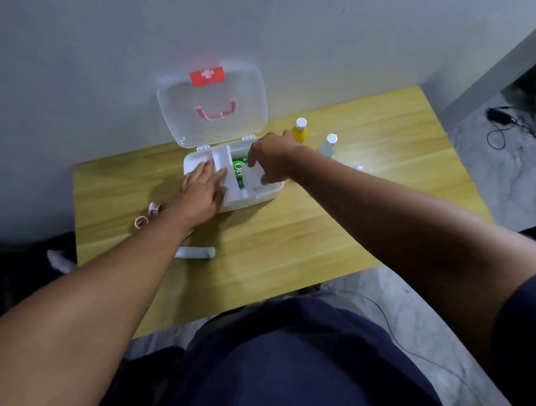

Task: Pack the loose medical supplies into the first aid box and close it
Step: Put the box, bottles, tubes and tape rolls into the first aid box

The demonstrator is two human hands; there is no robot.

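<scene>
The white first aid box (251,201) stands open on the table, its clear lid (212,104) with a red latch leaning back towards the wall. A green packet (237,171) lies inside. My right hand (271,160) is over the box's right compartment, gripping a clear plastic bottle (252,176) that is partly down in it. My left hand (203,187) lies flat on the inner white tray (221,157) at the box's left side. Loose on the table are a yellow bottle (299,130), a clear bottle (328,145), two tape rolls (148,213) and a white bandage roll (196,252).
The wooden table (292,247) stands against a grey wall. A small white item (358,168) shows just past my right forearm. Black cables (504,127) lie on the marble floor at the right. A white cloth (59,260) lies beside the table's left edge.
</scene>
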